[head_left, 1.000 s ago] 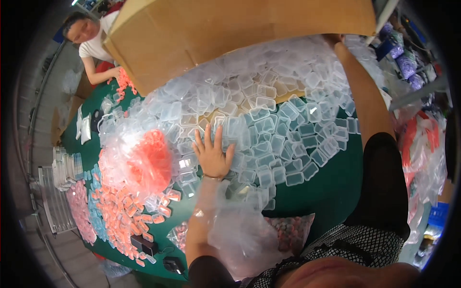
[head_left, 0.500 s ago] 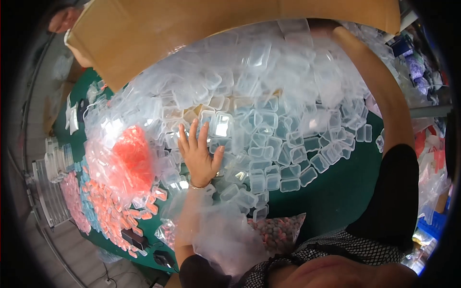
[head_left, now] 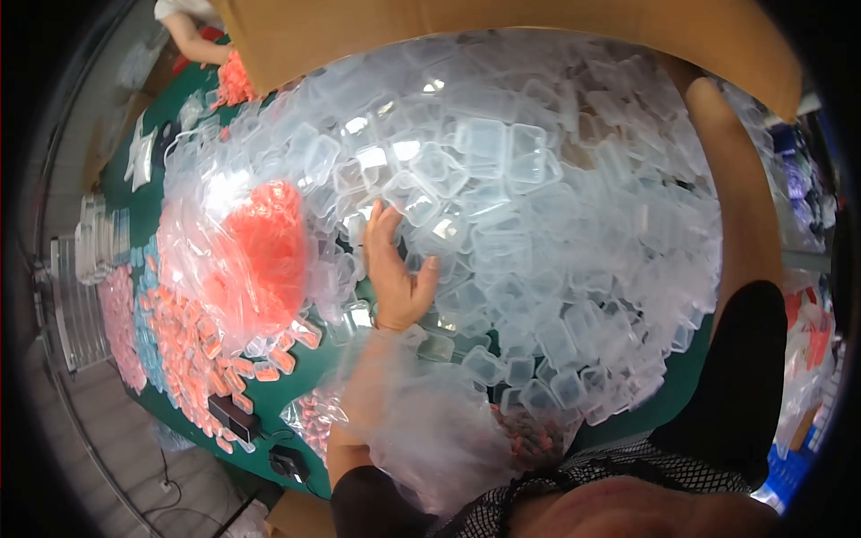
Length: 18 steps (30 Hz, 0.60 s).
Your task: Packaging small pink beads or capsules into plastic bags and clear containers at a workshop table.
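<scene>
My left hand (head_left: 401, 276) rests among many small clear plastic boxes (head_left: 484, 148), its fingers stretched and thumb apart, holding nothing. At the far side a large brown cardboard box (head_left: 502, 16) tilts over the heap, and the clear boxes spread from under its edge toward me. My right arm (head_left: 740, 188) reaches up on the right and passes behind the cardboard, which hides the right hand. Left of my left hand lies a clear bag (head_left: 265, 260) with something orange-red inside. Over my left forearm lies a crumpled clear plastic bag (head_left: 430, 439).
Small orange-filled boxes (head_left: 184, 336) cover the green table (head_left: 359, 291) at left, beside blue and pink ones. A black adapter (head_left: 231, 417) lies at its near edge. Far left, another person's arm (head_left: 193, 40) touches an orange-red pile (head_left: 235, 82). A bag of small dark and pink pieces (head_left: 531, 438) lies near me.
More clear boxes have spilled toward me and spread across the right side of the table. The cardboard box has shifted right. My left hand has turned on its side.
</scene>
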Tool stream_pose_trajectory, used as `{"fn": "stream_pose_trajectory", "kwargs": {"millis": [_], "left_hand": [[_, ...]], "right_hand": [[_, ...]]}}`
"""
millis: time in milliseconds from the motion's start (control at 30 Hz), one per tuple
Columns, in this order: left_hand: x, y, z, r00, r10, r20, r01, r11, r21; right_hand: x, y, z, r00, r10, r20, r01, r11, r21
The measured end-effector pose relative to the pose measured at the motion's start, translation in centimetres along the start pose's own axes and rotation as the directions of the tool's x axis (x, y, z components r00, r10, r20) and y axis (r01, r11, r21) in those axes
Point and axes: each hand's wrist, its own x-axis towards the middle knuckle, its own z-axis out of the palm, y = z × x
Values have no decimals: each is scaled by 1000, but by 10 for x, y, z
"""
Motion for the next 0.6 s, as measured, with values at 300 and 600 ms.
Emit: {"fn": "stream_pose_trajectory", "kwargs": {"millis": [300, 600], "left_hand": [[0, 0, -4, 999, 23, 37, -26, 995, 98], [8, 21, -25, 998, 6, 69, -16, 990, 141]], "right_hand": [[94, -86, 68, 962, -71, 265, 75, 997, -7], [-15, -178, 110, 930, -126, 345, 145, 989, -29]]}}
